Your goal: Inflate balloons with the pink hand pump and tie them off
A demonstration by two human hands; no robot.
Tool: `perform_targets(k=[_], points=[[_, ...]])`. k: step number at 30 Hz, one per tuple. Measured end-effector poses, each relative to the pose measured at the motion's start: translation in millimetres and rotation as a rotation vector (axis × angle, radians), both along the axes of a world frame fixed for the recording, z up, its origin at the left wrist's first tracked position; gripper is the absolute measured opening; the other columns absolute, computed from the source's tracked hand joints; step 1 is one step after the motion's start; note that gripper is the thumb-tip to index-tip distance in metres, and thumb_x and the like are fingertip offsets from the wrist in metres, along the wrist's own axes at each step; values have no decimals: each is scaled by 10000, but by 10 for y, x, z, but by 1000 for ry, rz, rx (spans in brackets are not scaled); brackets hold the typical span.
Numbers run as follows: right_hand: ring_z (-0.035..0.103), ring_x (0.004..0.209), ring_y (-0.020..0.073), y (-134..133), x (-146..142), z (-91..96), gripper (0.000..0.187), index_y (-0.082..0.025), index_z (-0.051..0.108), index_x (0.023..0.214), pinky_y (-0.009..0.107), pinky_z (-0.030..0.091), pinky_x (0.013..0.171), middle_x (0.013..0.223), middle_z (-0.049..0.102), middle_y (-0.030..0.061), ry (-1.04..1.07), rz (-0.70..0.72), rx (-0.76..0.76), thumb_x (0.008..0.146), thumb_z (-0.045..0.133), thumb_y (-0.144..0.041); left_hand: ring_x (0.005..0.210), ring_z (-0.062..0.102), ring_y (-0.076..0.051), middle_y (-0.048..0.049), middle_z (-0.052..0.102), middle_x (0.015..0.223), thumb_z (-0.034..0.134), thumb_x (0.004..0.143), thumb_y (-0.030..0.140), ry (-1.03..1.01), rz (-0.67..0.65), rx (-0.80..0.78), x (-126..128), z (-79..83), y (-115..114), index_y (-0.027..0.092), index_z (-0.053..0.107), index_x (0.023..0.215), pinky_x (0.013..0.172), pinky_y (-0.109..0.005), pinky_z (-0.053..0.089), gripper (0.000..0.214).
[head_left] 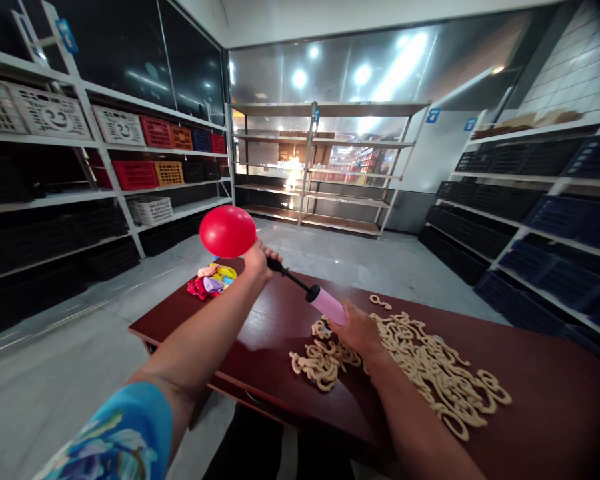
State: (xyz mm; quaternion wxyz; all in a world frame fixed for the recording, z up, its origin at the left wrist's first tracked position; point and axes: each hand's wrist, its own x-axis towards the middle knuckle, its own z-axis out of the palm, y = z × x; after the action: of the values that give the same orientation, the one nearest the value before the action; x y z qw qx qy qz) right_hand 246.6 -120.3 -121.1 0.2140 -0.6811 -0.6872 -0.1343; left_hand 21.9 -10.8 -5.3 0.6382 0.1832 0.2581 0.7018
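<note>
- Wrapped around the pink barrel of the hand pump (329, 305), your right hand (360, 328) has a firm-looking hold; your left hand (261, 261) is closed around the pump's black far end, at the neck of the red balloon (227, 231).
- Your fingers hide the neck itself, so you cannot tell from here how well it is seated. If that pinch loosens, the balloon could slip off or leak.
- Swollen and round, the balloon sits just beyond your left hand, above the table's far left corner; too much air could burst it.
- Pulling your hands apart at a slant could twist the thin black rod or tug the neck free.
- Under your right wrist, pale curled pieces (425, 363) spread over the table; a low sweep of that forearm could scatter them.
- Near the far left corner lie limp balloons (213, 280) in mixed colours.
- All of this rests on or over a glossy dark-red table (260, 327).
- Around you, a grey floor (80, 347) runs to a left shelving unit (97, 150) with coloured crates, a rear rack (307, 163) before a reflective wall, and dark crates (500, 157) on your right.
</note>
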Motion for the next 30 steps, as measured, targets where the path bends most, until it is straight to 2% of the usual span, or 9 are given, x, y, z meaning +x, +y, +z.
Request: perform_targets(k=[3,5,11,14,16,21,24,26,30], points=[[600,708,192,26,11,9,356,-219,517,976,263,336,568,784,635,23,4,-22,3,706,573,-446,335,350,-87,77,257,425,517,780,356,-14,72,35,-263,162,134,202,254,564,411,-238,348,373],[598,685,192,32,4,-6,354,-214,519,965,264,330,558,762,632,23,-3,-29,-14,701,575,-444,332,338,-83,78,255,425,506,787,359,-35,92,25,-261,129,116,201,259,565,405,-233,338,367],[591,683,186,-19,-46,-80,301,-196,522,902,265,326,580,769,627,38,-78,28,-10,717,564,-429,338,328,-87,68,236,423,463,821,366,-98,-36,-49,356,-436,-269,201,221,556,404,-244,344,395],[590,700,182,-36,-67,-84,301,-195,523,904,261,328,596,777,628,38,-75,39,-15,724,561,-433,342,340,-87,67,240,424,469,821,351,-95,-65,-82,505,-538,-362,202,219,555,415,-253,358,394],[590,704,181,-32,-70,-68,315,-200,523,930,261,328,594,788,631,36,-58,26,-19,725,563,-436,340,348,-90,70,243,422,478,812,344,-66,-57,-86,414,-452,-304,204,230,559,417,-255,365,381],[591,696,180,15,-35,-18,356,-213,516,987,260,316,572,790,633,25,-14,-22,-14,713,577,-432,329,350,-85,80,253,418,504,786,333,1,44,-17,-148,-16,49,202,246,569,417,-238,357,362],[589,677,179,33,-21,-25,349,-210,517,972,261,309,562,775,632,26,-13,-41,-26,705,582,-426,327,339,-80,80,264,420,499,787,331,-6,92,12,-265,60,142,199,258,575,409,-227,341,347],[588,666,179,28,-25,-46,335,-204,519,944,261,305,561,758,628,28,-28,-47,-38,702,582,-428,327,330,-81,80,259,420,491,794,348,-22,89,5,-143,-46,88,200,257,576,404,-228,337,352],[588,687,180,-10,-41,-94,322,-200,515,903,264,303,580,785,629,35,-76,10,-30,709,575,-449,336,320,-84,75,245,425,467,813,369,-77,-8,-71,348,-437,-198,201,247,572,400,-236,338,368]])
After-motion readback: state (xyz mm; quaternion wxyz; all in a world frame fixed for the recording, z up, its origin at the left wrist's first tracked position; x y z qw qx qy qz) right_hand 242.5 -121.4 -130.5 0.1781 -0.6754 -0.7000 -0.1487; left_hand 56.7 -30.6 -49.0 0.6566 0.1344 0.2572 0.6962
